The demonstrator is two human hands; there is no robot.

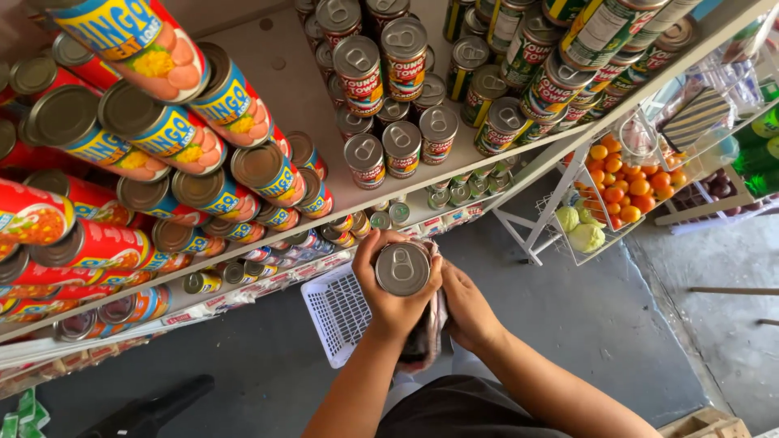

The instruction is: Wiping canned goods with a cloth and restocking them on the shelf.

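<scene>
Wiping looked in hand: the left hand (395, 302) gripped a pull-tab can (402, 268), the right hand (466, 307) pressed a cloth (438, 312) against it; next needs turning it.

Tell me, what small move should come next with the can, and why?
Probably a wipe over the can's top with the cloth. The left hand grips the can upright with its lid facing up, and the right hand presses the cloth against its side, so the cloth is right there.
</scene>
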